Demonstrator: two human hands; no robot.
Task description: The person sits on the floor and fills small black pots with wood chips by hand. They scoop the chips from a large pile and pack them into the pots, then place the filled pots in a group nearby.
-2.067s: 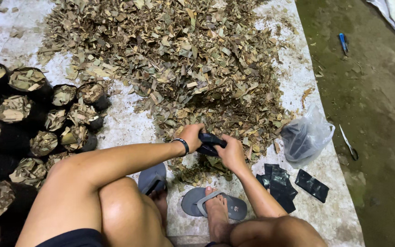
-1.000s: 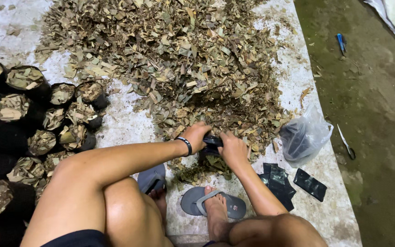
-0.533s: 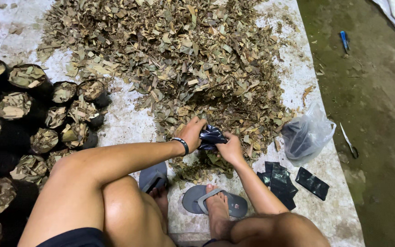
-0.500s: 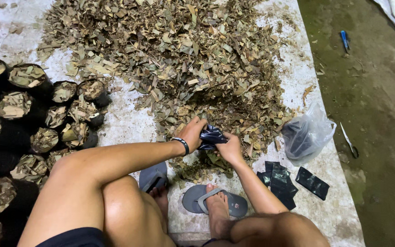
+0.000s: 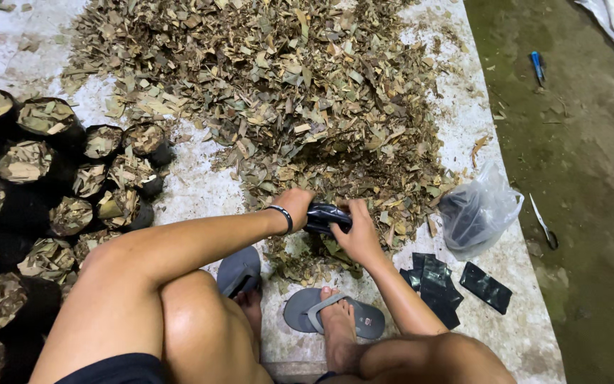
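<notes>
Both hands meet at the near edge of a big heap of dry leaf litter [image 5: 278,92], where they hold a small black plastic bag [image 5: 327,217] between them. The left hand [image 5: 298,205], with a dark band at the wrist, has its grip pinched on the bag's left end; the right hand [image 5: 358,235] has its grip curled around the bag's right end, fingers closed on the plastic. The bag lies with its long axis running roughly left to right, tilted slightly downward toward the right, just above the scattered leaves. Which end is its mouth cannot be told.

The leaves are spread over a pale sheet [image 5: 193,185] on the floor. To the left stand rows of black bags already packed with leaves [image 5: 72,178], upright, mouths up, touching one another. To the right of the hands a clear plastic sack [image 5: 479,213] holds a dark bundle, and just below it lie flat, empty black bags [image 5: 435,281] in a loose stack, with one more [image 5: 486,287] apart to the right. The person's feet rest on grey sandals [image 5: 335,313]. On the bare green-grey floor beyond the sheet lies a blue-handled tool [image 5: 537,65].
</notes>
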